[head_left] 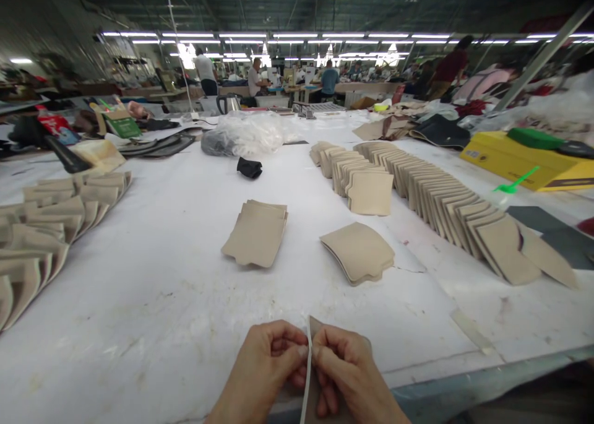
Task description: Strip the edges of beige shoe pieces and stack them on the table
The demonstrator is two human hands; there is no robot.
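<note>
Between my two hands a beige leather-like piece stands on edge, its pale edge facing me. My left hand pinches that edge from the left with thumb and fingertips. From the other side my right hand grips the same piece, fingers curled over its face. Farther out on the table lie two small stacks of similar beige pieces, a left stack and a right stack. The lower part of the held piece runs out of view.
Long rows of beige pieces fan out at the right and left of the white table. A black cloth bit, a plastic bag, a yellow box and a green-tipped bottle lie beyond. People work in the background.
</note>
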